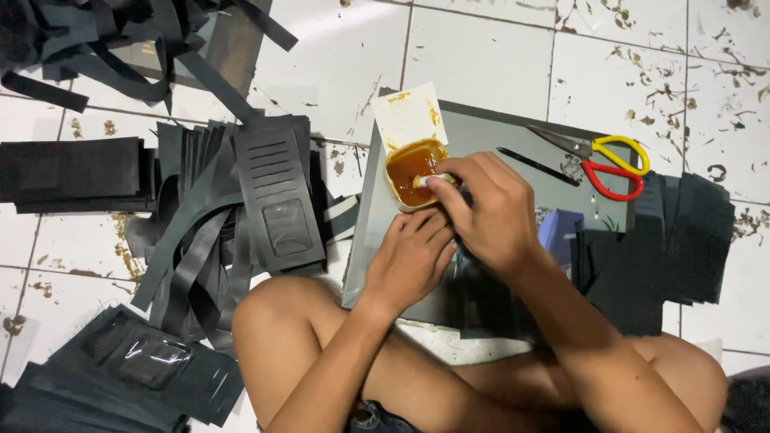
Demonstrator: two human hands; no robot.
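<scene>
Fingers of the right hand pinch a small applicator, its tip dipped in the tub of amber glue at the top edge of the grey board. Left hand lies curled just below, on dark material; whether it grips, I cannot tell. I think too much glue may drip onto the board, or the tub may tip. Scissors lie to the right, black cut pieces to the left.

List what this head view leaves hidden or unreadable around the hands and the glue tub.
- Tool tip: the right hand covers whatever it dips into the tub of amber glue; only a pale stub shows.
- Dark piece under the left hand: the hand and wrist hide its shape.
- Black strip pile: cut off by the top edge.
- Scissors: the blade tips blend into the grey board.
</scene>
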